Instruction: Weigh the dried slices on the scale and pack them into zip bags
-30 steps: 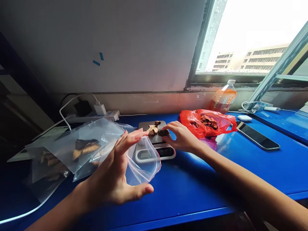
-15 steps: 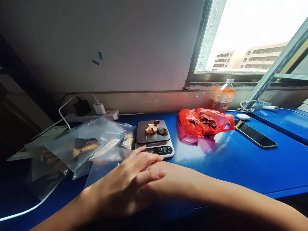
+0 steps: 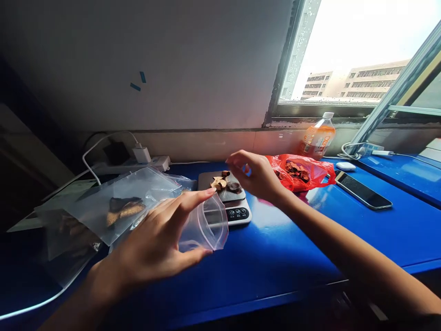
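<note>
My left hand point(image 3: 155, 234) holds a clear zip bag point(image 3: 218, 225), its mouth spread between thumb and fingers and facing right. Behind the bag stands a small kitchen scale point(image 3: 239, 214), partly covered by it. On the scale's dark plate lie curled dried pieces: a pale one point(image 3: 218, 183), a dark round one point(image 3: 234, 187) and a small brown one point(image 3: 225, 174). My right hand point(image 3: 257, 174) hovers at the plate's right side, fingers curved and apart from the thumb, with nothing visible in them. The scale's display is hidden behind the bag.
Several clear bags with dried pieces point(image 3: 126, 211) lie at left. A red plastic bag point(image 3: 292, 172) of dark dried pieces sits right of the scale, near a drink bottle point(image 3: 319, 135) and a phone point(image 3: 363, 190). A power strip point(image 3: 160, 163) and cables run behind.
My hands have come apart. The right hand has moved up and forward to the scale's plate, and the zip bag in my left hand now shows with its mouth spread.
</note>
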`<act>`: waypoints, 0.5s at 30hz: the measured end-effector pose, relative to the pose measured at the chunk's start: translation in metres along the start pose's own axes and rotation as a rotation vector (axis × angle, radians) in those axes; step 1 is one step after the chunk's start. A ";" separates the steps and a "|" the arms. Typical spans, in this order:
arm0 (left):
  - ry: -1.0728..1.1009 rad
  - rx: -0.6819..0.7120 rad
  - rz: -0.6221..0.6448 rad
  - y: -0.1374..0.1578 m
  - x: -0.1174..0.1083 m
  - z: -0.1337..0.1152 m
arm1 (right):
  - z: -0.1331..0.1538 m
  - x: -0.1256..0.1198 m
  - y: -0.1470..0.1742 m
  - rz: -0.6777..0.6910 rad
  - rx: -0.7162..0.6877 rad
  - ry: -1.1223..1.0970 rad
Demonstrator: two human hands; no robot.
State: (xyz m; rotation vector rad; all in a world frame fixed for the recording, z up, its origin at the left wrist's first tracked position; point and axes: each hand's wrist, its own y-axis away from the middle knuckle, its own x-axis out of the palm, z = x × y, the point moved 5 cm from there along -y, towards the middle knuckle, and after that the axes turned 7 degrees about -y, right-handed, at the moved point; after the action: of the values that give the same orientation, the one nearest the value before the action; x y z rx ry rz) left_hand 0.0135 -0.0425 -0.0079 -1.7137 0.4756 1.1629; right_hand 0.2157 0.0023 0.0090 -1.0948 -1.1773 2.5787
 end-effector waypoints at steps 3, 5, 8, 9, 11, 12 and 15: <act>0.002 -0.004 0.001 0.001 0.001 0.000 | -0.044 0.019 -0.023 0.132 0.174 0.153; -0.005 0.007 0.008 0.001 0.002 -0.002 | -0.061 0.037 -0.028 0.256 0.205 0.198; -0.002 0.023 0.028 0.002 0.005 -0.005 | -0.072 0.050 -0.026 0.313 0.224 0.201; 0.000 0.029 0.034 0.002 0.006 -0.006 | -0.073 0.049 -0.025 0.291 0.233 0.181; 0.005 0.037 0.043 0.002 0.008 -0.008 | -0.073 0.038 -0.022 0.189 0.254 0.108; 0.009 0.038 0.045 0.002 0.009 -0.008 | -0.071 0.029 -0.021 0.145 0.260 0.053; 0.013 0.028 0.048 0.003 0.008 -0.007 | -0.062 0.009 -0.014 0.193 0.252 -0.137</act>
State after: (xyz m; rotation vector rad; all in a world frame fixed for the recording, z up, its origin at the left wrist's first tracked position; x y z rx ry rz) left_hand 0.0186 -0.0487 -0.0164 -1.6952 0.5416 1.1744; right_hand 0.2468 0.0531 -0.0136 -1.0361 -0.7722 2.8898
